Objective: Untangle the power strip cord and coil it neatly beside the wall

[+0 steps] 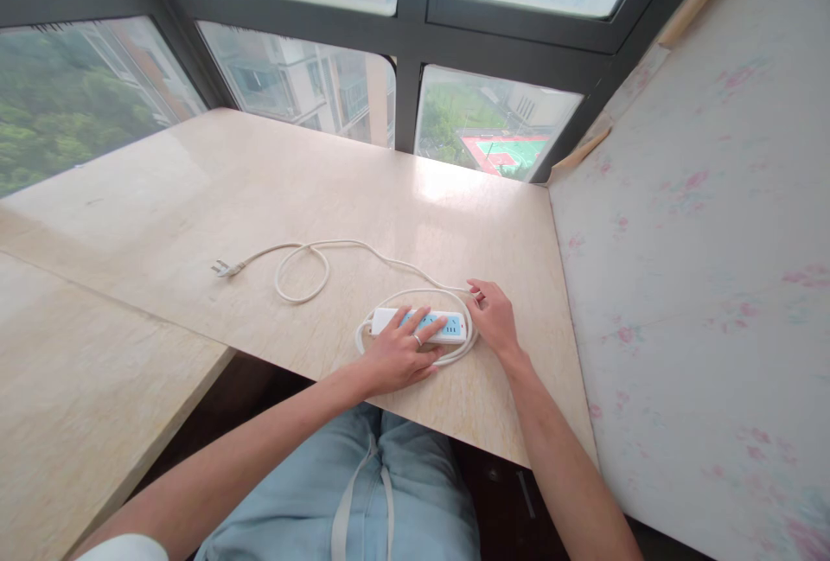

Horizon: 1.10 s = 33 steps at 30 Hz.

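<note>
White power strip (384, 320), sockets (452, 329) partly covered by left hand (400, 359), sleeve (126, 549) cropped.

At lower centre of the frame, we have the power strip (452, 330) on the surface (272, 189), ringed by its cord (389, 260), our left hand (399, 360) upon it, our right hand (494, 315) just beyond its right end. The plug (224, 268) lies left of centre; windows (298, 86) stand behind.

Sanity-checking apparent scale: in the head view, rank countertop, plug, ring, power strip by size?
Largest to smallest:
1. Countertop
2. Power strip, partly covered by the left hand
3. Plug
4. Ring

No close calls.
</note>
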Tool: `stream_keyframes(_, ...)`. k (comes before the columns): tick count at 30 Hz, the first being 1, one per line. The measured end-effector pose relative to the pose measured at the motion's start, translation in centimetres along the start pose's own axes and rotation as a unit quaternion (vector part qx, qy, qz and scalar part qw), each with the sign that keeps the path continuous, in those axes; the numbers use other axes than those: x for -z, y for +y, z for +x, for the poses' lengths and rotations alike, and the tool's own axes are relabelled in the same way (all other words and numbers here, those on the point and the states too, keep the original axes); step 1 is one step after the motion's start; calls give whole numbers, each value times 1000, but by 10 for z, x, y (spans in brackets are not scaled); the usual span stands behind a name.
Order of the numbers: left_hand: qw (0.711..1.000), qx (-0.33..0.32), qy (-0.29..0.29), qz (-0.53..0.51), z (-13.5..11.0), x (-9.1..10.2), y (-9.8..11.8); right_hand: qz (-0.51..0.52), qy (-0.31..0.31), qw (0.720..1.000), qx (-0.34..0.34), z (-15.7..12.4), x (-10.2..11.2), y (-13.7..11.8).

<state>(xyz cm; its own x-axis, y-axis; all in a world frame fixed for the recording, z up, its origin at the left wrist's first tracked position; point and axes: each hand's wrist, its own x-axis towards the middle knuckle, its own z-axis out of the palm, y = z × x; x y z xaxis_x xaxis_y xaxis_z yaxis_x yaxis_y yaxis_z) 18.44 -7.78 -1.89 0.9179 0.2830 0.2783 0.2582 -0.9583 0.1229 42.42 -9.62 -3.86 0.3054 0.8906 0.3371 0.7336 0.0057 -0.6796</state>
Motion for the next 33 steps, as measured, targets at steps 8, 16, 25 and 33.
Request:
stream_keyframes(8, 991, -106, -66, -52, 1, 17, -34, 32, 21, 997, -64, 3, 7, 7)
stream_keyframes(16, 977, -135, -120, -111, 10, 35, -55, 187, 46, 962, -195, 6, 11, 8)
stream_keyframes(25, 970, -144, -161, -113, 7, 40, -76, 194, 65, 955, -214, 6, 9, 3)
stream_keyframes(33, 958, -155, -196, -138, 15, 49, -85, 72, -4, 983, -170, 4, 7, -1)
